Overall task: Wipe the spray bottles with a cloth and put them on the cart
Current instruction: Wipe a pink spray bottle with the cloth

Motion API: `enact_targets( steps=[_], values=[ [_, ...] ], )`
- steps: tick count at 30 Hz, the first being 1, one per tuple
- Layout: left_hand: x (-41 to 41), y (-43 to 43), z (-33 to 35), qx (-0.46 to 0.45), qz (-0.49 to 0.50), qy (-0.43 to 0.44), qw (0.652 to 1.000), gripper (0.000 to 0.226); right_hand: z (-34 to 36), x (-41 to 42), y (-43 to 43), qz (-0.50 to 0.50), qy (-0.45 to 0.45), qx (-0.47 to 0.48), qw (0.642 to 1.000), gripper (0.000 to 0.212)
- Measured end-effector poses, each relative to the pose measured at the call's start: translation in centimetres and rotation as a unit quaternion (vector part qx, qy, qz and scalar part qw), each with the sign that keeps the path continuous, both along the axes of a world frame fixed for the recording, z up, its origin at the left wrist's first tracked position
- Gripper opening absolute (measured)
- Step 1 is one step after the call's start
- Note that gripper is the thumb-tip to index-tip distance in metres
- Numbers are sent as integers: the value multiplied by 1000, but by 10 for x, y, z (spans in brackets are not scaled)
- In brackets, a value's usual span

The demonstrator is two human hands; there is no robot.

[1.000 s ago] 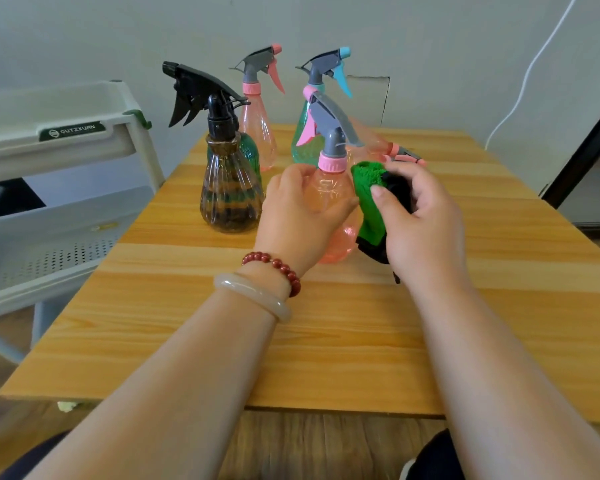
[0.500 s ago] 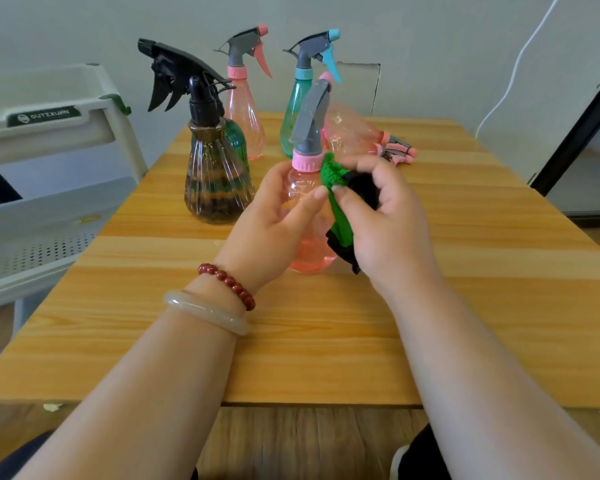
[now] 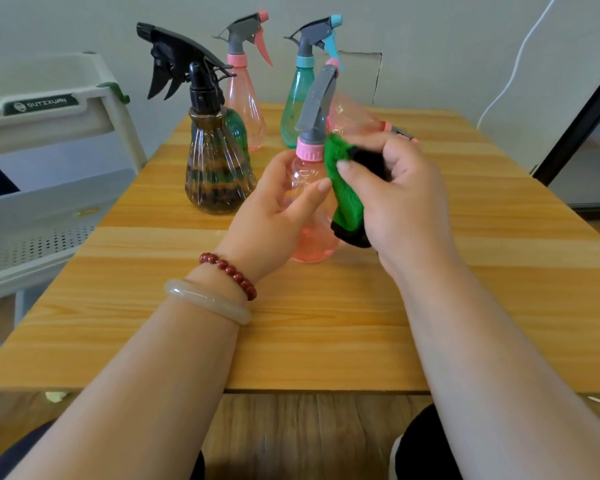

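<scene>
A pink spray bottle (image 3: pixel 312 237) with a grey trigger head stands upright at the middle of the wooden table (image 3: pixel 326 323). My left hand (image 3: pixel 274 216) grips its body from the left, thumb across the front. My right hand (image 3: pixel 399 206) holds a green and black cloth (image 3: pixel 343 188) and presses it against the bottle's right side just below the pink collar. The white cart (image 3: pixel 49 140) stands to the left of the table.
Behind stand a brown ribbed bottle (image 3: pixel 215 174) with a black head, a dark green one (image 3: pixel 238 128) half hidden behind it, a pink bottle (image 3: pixel 245 98) and a teal bottle (image 3: pixel 297 105). Another pink bottle (image 3: pixel 354 116) lies on its side at the back right.
The bottle's trigger head has turned from facing left to pointing away from me. The cloth has slid along the bottle's right side near the neck. The view has shifted slightly.
</scene>
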State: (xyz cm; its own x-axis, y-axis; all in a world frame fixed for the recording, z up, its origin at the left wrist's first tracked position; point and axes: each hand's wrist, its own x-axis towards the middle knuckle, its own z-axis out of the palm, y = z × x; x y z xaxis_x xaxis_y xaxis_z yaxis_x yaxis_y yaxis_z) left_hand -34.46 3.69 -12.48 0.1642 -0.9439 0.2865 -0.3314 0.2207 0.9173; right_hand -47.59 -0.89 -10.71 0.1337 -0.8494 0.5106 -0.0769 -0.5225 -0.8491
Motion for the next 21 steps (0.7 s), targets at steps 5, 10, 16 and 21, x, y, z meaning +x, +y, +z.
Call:
enact_targets(
  steps=[5,10,16,21],
  values=[
    [3,-2,-4,-13,7,-5,1000,49,-5,11,4,-19,-4,7,1000,27],
    [2,-4,-4,-10,57,-73,996,55,-5,4,-1,-32,5,66,997,20],
    [0,1,-2,-41,22,-39,998,37,-3,11,6,-5,-13,44,999,23],
    [0,1,-5,-58,15,-4,998,42,-2,2,4,-11,-2,60,998,23]
  ],
)
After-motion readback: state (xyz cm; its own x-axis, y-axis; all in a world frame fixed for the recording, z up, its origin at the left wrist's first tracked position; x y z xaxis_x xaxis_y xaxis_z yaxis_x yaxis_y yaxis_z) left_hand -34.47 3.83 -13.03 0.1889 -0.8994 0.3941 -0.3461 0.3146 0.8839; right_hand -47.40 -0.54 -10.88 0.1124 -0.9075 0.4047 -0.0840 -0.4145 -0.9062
